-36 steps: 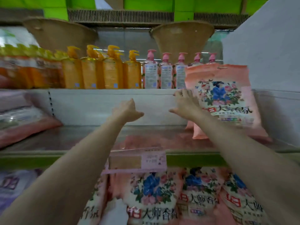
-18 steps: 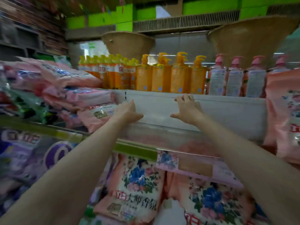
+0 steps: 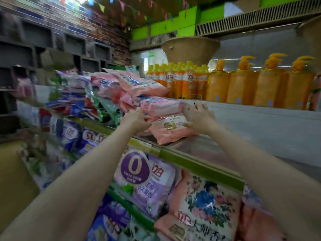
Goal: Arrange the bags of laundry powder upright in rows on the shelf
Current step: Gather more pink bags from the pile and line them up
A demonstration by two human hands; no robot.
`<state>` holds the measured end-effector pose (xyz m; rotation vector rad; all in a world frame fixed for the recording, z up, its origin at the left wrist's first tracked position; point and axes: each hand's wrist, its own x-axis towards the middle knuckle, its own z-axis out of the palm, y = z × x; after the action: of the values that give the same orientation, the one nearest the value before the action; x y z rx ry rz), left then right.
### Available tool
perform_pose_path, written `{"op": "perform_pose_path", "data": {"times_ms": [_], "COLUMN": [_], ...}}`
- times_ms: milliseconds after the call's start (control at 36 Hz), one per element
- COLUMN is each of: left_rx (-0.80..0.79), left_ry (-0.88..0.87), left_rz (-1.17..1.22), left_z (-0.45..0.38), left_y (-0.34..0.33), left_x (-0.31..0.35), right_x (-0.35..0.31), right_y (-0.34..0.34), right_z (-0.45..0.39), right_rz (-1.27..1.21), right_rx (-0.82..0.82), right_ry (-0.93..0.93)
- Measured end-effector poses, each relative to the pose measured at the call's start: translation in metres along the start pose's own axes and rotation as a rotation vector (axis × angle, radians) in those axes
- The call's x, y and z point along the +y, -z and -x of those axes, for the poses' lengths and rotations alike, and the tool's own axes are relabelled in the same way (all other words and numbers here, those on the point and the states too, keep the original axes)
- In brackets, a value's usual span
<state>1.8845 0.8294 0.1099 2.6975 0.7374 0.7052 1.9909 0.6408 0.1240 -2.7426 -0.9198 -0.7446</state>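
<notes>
A pile of pink laundry powder bags [image 3: 139, 84] lies flat at the left end of the metal shelf [image 3: 217, 146]. The lowest pink bag [image 3: 172, 133] juts out toward the bare shelf, and another pink bag [image 3: 159, 106] lies on top of it. My left hand [image 3: 137, 119] is at the near left end of these two bags, fingers curled onto the edge of the lower one. My right hand [image 3: 198, 117] is at their right end, fingers spread against the upper bag and thumb on the lower one.
Orange pump bottles [image 3: 243, 84] stand in a row on the higher shelf behind. Purple [image 3: 152, 185] and floral pink bags [image 3: 203, 206] fill the shelf below the green shelf edge [image 3: 191, 162]. Mixed blue and green bags [image 3: 78, 101] are heaped farther left. A woven basket [image 3: 189, 49] sits on top.
My view has swung left, away from the upright pink bag. Both hands have moved from the bare shelf back wall onto the flat pile of pink bags.
</notes>
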Motion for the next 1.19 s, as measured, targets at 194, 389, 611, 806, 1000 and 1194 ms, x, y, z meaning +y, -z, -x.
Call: {"op": "perform_pose_path", "data": {"times_ms": [194,389,611,806,1000,1194], "left_rx": [0.045,0.068,0.096,0.116,0.137,0.063], "left_ry": [0.016,-0.03,-0.053,-0.057,-0.072,-0.04], "left_rz": [0.057,0.071,0.062,0.068,0.089,0.186], "left_z": [-0.034,-0.066,-0.097,-0.119,-0.14,-0.142], "left_y": [0.013,0.027,0.026,0.019,0.005,-0.008], "left_x": [-0.03,-0.045,-0.048,-0.045,-0.041,-0.049], "right_x": [-0.036,-0.07,-0.091,-0.085,-0.104,-0.131], "right_y": [-0.007,-0.009,-0.018,-0.016,-0.026,-0.037], "right_z": [-0.037,-0.072,-0.097,-0.113,-0.141,-0.179], "right_rz": [-0.03,-0.051,-0.077,-0.17,-0.304,-0.319], "right_rx": [0.037,0.091,0.086,0.016,0.015,-0.005], "right_ry": [0.056,0.055,0.055,0.127,0.113,0.137]}}
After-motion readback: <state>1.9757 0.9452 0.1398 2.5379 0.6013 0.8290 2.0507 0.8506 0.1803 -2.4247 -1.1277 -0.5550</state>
